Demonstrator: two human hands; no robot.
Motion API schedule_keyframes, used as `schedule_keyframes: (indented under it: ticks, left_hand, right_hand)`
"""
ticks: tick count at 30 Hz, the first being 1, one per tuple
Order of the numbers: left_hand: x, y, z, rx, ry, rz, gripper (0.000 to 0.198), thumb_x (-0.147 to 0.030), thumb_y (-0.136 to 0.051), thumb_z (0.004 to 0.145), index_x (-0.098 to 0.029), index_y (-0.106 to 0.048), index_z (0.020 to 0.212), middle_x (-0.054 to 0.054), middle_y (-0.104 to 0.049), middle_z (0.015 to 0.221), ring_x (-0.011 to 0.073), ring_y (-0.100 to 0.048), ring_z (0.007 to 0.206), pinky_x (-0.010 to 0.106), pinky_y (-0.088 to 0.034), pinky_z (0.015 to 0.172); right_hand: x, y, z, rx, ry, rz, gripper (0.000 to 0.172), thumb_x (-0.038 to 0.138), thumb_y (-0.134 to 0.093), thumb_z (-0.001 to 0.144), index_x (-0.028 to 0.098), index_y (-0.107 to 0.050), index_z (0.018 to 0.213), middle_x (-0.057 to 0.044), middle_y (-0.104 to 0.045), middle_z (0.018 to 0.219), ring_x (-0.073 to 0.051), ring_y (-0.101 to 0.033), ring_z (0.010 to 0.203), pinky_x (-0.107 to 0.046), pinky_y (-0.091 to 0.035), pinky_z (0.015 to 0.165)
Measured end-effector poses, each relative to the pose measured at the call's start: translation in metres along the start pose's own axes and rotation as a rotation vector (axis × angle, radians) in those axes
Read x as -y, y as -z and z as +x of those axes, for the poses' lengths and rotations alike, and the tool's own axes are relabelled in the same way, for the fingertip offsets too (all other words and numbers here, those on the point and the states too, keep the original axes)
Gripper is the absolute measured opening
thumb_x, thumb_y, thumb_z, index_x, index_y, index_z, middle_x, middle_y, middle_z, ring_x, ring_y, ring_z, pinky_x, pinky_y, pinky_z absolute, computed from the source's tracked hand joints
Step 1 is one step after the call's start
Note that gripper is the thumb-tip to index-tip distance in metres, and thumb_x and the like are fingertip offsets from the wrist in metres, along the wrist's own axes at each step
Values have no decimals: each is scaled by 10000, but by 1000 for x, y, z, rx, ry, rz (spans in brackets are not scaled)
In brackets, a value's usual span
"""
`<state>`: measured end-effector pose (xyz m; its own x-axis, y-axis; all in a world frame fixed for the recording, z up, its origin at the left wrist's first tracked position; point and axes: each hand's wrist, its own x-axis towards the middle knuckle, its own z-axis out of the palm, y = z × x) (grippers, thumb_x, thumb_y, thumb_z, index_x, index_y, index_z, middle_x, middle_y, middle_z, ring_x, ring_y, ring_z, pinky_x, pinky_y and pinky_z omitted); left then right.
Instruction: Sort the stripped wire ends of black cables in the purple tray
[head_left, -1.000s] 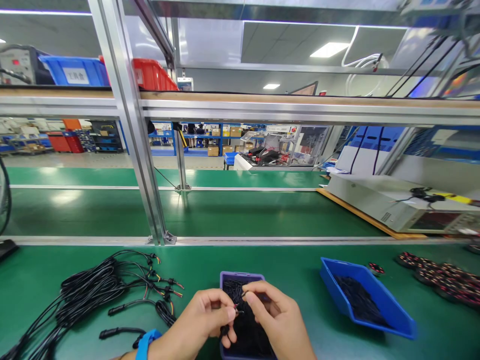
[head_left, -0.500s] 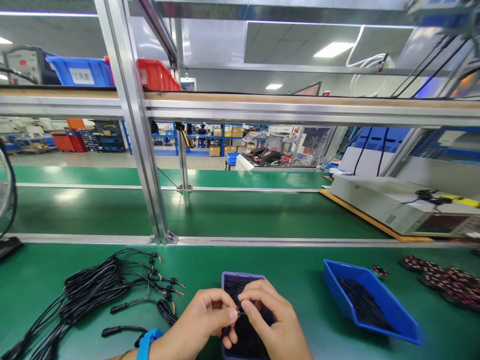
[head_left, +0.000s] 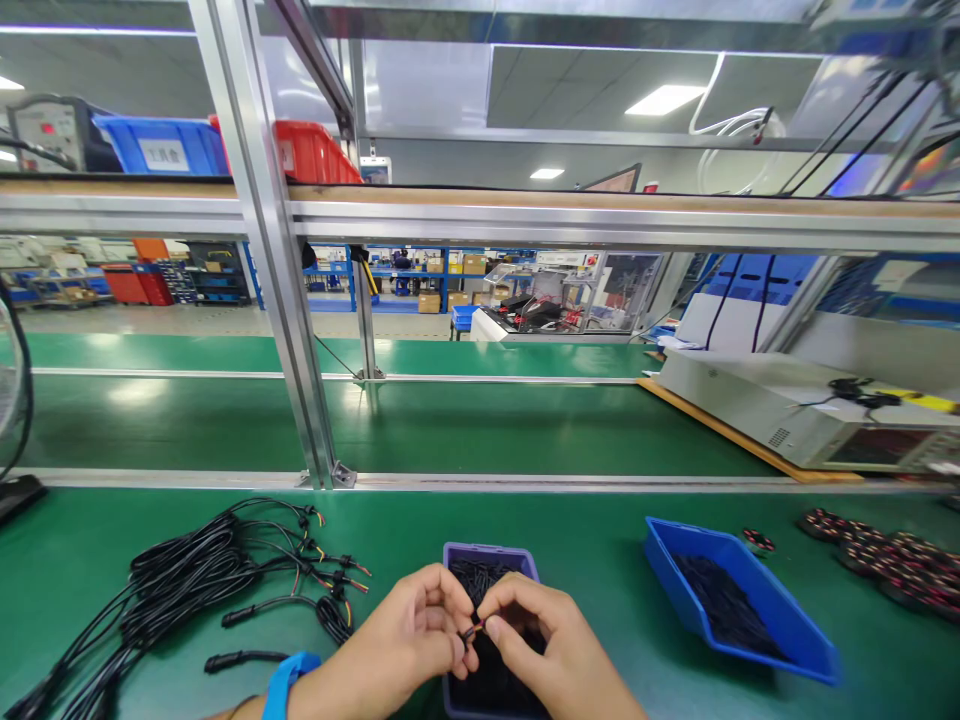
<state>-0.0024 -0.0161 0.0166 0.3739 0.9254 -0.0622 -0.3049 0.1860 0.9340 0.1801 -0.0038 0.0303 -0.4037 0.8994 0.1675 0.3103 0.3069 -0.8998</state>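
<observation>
Just over the purple bin (head_left: 489,550), my left hand (head_left: 420,635) is grasping a dark cable end (head_left: 469,634) between thumb and fingers, with short coloured wires (head_left: 479,626) showing on the side toward my other hand. My right hand (head_left: 546,640) is meeting it there — thumb and forefinger are pinching at those wires, though whether a small piece is also sitting between my fingertips is too tiny to tell. I am wearing a blue wristband (head_left: 288,682) on my left wrist, left of the bin. Inside the bin, thin black pieces (head_left: 478,576) are lying in a heap, partly hidden under my hands.

Left of the bin, a coiled bundle of black cables (head_left: 187,570) is resting on the green bench (head_left: 592,530), its bared wire ends pointing toward the bin. Right of the bin, a blue tray (head_left: 810,662) is holding more black pieces (head_left: 727,605); farther right, round dark discs (head_left: 892,555) are lying piled, with a single disc (head_left: 758,542) sitting apart.

Beyond the bin to the left, a metal post (head_left: 289,330) is standing upright; beyond it to the right, a grey instrument (head_left: 780,400) is resting on a wooden board (head_left: 739,443). Farthest past the bin, cardboard boxes (head_left: 429,302) are standing among blue racks (head_left: 445,275).
</observation>
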Motion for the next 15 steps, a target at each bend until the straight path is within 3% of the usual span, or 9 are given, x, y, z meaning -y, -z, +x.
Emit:
schedule_keyframes:
  ticks: [4, 10, 12, 15]
  left_hand:
    - [-3, 1, -3, 14, 16, 40, 295, -79, -741, 621, -170, -562, 837, -1, -638, 766, 146, -652, 678, 267, -512, 655]
    - [3, 3, 0, -14, -26, 48, 286, -181, -778, 699, -171, -543, 862, 16, -652, 804, 156, -679, 668, 276, -515, 640]
    - [5, 3, 1, 0, -19, 57, 299, -213, -781, 720, -174, -530, 878, 32, -670, 834, 172, -695, 685, 281, -517, 639]
    - [-6, 2, -4, 71, 26, 122, 303, -244, -765, 742, -184, -508, 890, 34, -680, 851, 184, -700, 703, 296, -519, 659]
  right_hand:
    - [4, 3, -1, 89, 8, 35, 146, 173, -583, 804, 186, -721, 758, -13, -689, 745, -166, -627, 720, -246, -456, 678]
    - [3, 15, -2, 85, 120, -38, 223, 150, -681, 749, 210, -751, 951, -19, -694, 825, -164, -611, 735, -243, -472, 687]
    - [0, 16, -1, 63, 186, -83, 123, 159, -637, 804, 195, -742, 856, -31, -683, 790, -166, -613, 739, -248, -465, 690]
    - [-1, 17, -1, 92, 213, -133, 130, 131, -605, 813, 181, -705, 747, -31, -665, 750, -159, -610, 728, -242, -452, 680]
